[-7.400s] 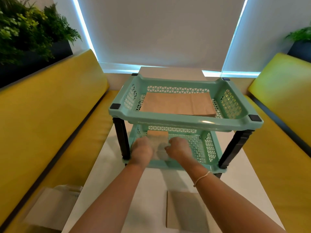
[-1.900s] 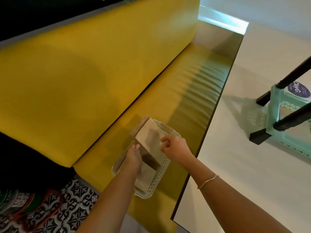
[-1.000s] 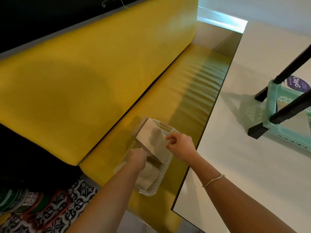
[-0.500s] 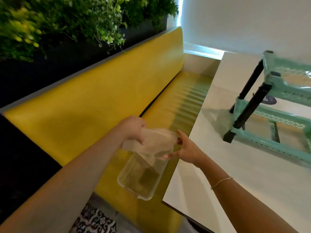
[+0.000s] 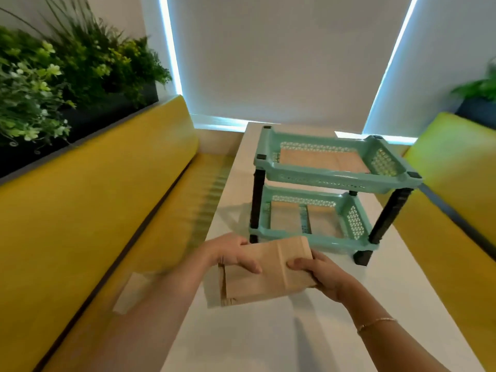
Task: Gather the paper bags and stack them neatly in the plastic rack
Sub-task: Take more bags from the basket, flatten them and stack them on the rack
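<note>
Over the near end of a pale table (image 5: pixel 308 331), a person held a flat stack of brown paper bags (image 5: pixel 268 272) between both hands, just short of the rack's six o'clock edge. The left hand (image 5: pixel 230 255) gripped the stack's nine o'clock side, its fingers curled over the top face. The right hand (image 5: pixel 319 272) gripped the three o'clock side, thumb laid on top and fingers tucked beneath. At twelve o'clock from the hands stood the mint-green plastic rack (image 5: pixel 330 181), two tiers on black posts. Brown bags (image 5: pixel 322 159) already lay flat in its upper tray, and more bags (image 5: pixel 290 216) lay in the lower tray in two piles with a gap between them.

Folded kraft paper of this kind looked light and thin, stiff enough along its creases to hold a plane, yet liable to fan apart or crumple if pinched at a single corner. A hold on opposite edges, as pictured, appeared the soundest way to keep the stack square, and sliding it in level under the upper tray seemed likely to spare the edges.

Yellow upholstered benches (image 5: pixel 107 210) flanked the table at nine and three o'clock, with green planting (image 5: pixel 53 76) above the nine o'clock bench. A pale, blurred shape (image 5: pixel 131 291), possibly another bag, lay on that bench's seat.
</note>
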Available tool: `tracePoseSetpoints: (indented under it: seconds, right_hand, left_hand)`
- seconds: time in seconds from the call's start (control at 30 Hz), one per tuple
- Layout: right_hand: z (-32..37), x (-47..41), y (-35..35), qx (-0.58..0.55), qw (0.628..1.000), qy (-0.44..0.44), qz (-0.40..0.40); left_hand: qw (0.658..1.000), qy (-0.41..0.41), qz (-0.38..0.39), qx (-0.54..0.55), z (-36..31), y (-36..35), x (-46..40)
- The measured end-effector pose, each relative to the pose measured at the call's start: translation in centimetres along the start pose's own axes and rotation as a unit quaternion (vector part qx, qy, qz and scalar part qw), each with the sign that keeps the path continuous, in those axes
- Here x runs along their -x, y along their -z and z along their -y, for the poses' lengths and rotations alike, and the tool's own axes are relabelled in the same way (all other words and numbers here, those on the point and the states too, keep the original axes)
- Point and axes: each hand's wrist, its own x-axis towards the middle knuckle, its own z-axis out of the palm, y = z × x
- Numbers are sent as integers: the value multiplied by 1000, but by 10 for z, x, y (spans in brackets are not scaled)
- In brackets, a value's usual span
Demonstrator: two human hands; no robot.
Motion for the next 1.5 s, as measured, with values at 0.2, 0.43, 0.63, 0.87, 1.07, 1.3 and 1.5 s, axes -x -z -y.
tracePoseSetpoints:
  seconds: [0.2,0.43,0.63,0.87,1.07,1.3,1.5]
  right_hand:
    - [-36,5,67,-29,987,-67,-144]
    - [-60,-6,78,35,957,-69,-279]
    - [-60,-12,61,310,854,-56,-414]
    - [-56,-13,46,424,782,-63,-453]
    - [-46,-13,53,341,815,-58,-466]
    - [-39,-15,48,291,873,-31,-389]
    - [-28,15,58,126,949,35,-287]
  left_hand:
    - [983,65,-16,173,-35,-62,-60]
    - [966,102,-83,221,-39,-112,-85]
    - [975,142,-141,92,-42,-123,-94]
    - [967,160,-168,108,-39,-134,-93]
    - [968,144,-189,86,-37,-138,-92]
    - [963,132,-163,168,-29,-135,-90]
    - [927,62,-155,336,-29,-124,-68]
